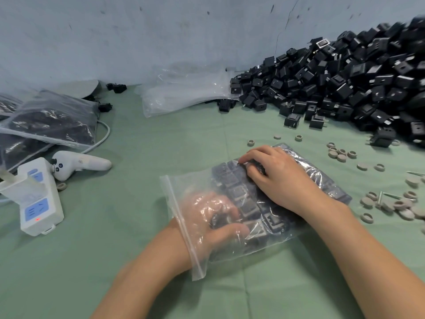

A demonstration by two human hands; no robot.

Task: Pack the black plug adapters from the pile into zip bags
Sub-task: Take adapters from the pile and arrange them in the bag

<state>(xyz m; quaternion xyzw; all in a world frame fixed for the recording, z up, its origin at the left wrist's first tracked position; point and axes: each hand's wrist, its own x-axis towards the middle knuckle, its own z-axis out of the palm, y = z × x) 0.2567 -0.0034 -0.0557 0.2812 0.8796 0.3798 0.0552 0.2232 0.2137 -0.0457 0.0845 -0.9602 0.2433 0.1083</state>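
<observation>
Green cloth (138, 157) up close: left hand (213, 217) deep inside the zip bag (179, 192), fingers curled round plug adapters (238, 192). Right hand (276, 178) on top, bent fingers gripping plastic. Beyond, the pile (345, 88) against the wall (161, 31).

Free room: the green cloth (142, 157) btw. the white controller (80, 163) on the left & the zip bag (174, 187) in the middle, also the near edge. Right side is blocked: grey rings (340, 155), then the adapter pile (345, 93). Far left stand filled bags (53, 118) & a power strip (39, 203). Empty bags (184, 93) lie at the back.
</observation>
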